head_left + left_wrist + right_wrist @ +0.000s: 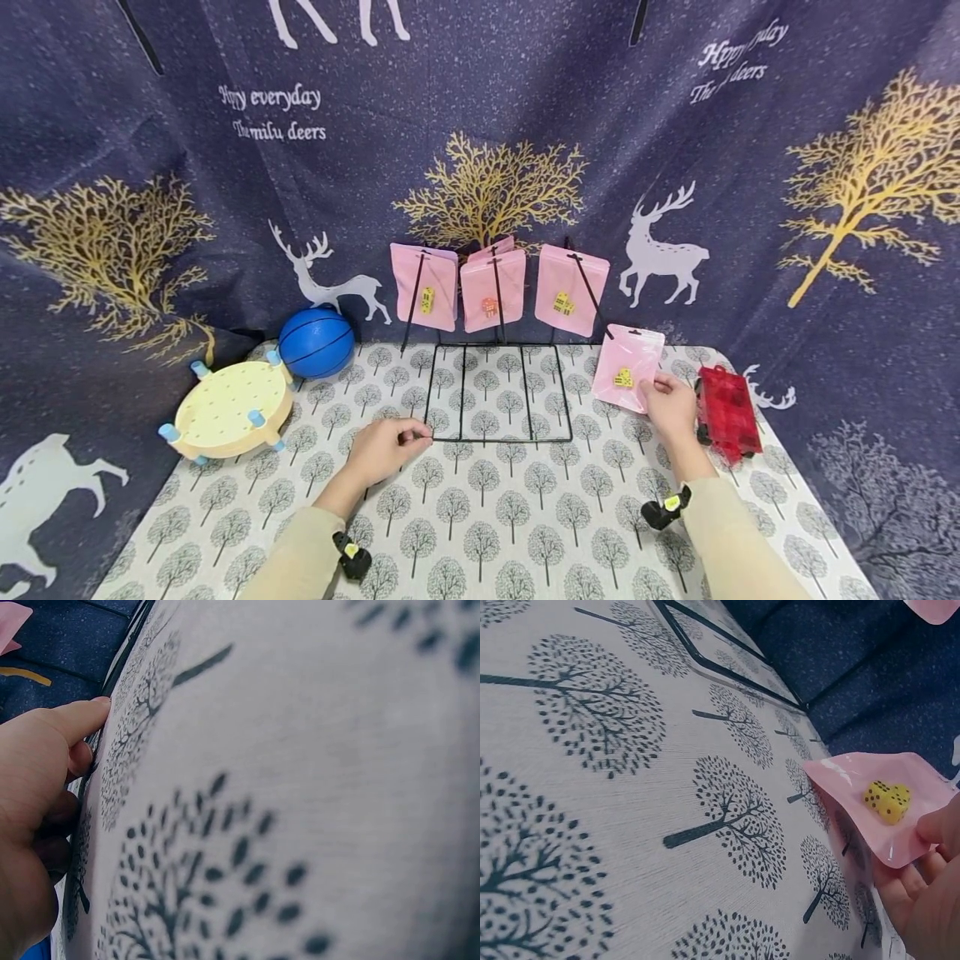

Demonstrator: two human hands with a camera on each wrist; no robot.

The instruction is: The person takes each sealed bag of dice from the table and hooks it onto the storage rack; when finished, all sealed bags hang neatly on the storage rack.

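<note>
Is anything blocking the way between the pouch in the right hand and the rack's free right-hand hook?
Nothing visible does. The right hand pinches the pink pouch just right of the wire rack, and only bare tablecloth lies between. The nearest hanging pouch sits higher on its hook. The red box lies on the far side.

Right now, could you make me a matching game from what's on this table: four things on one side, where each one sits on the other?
Things:
1. blue ball
2. red box
3. pink pouch with yellow dice
4. black wire rack

Places:
A. held by the right hand
B. far left, behind the yellow pegged stool
D. touched by the left hand
C. right edge of the table

Pairs: 1-B, 2-C, 3-A, 4-D
</note>
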